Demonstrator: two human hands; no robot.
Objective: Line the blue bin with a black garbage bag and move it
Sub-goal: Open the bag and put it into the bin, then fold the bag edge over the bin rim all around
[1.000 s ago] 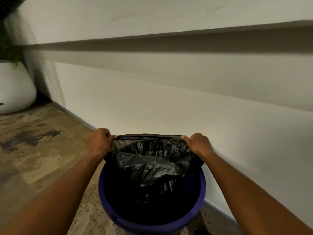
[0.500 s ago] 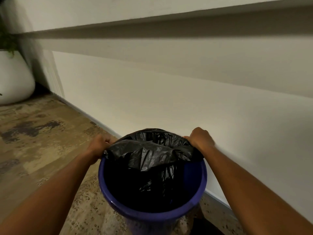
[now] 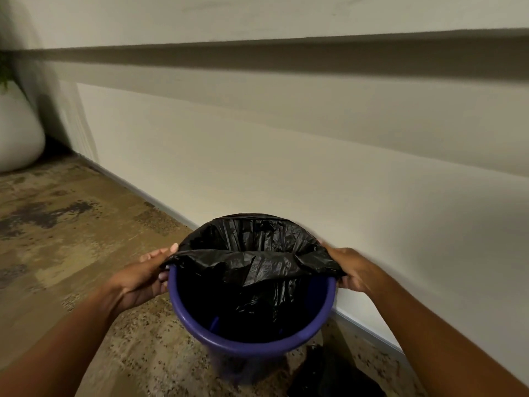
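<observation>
Plastic film this thin looks nearly weightless, limp and slippery, so the crinkled black plastic garbage bag [image 3: 252,262] will, by my judgement, go wherever it is pulled and slide back off if the hem is left slack. It sits in the mouth of the round blue plastic bin [image 3: 320,316], which stands on the mottled brown speckled floor [image 3: 71,239] close to the pale cream wall [image 3: 315,167]. The far half of the bin's rim is already wrapped by the bag; the near half shows bare blue, and the bag's near edge sags in a loose fold across the opening. The left hand [image 3: 140,279] is clenched on the bag's hem at the left side of the rim, thumb on top, and the right hand [image 3: 355,270] pinches the hem at the right side in the same way. The hem itself is the best place for a grip, taken in a bunched fold, not by one layer, since a hard tug could probably stretch or tear it. The bin appears stiff and light, likely easy to lift by its rolled rim with both hands. A white rounded planter [image 3: 17,133] stands well apart at far left, and a dark bundle lies on the floor just beside the bin's base.
</observation>
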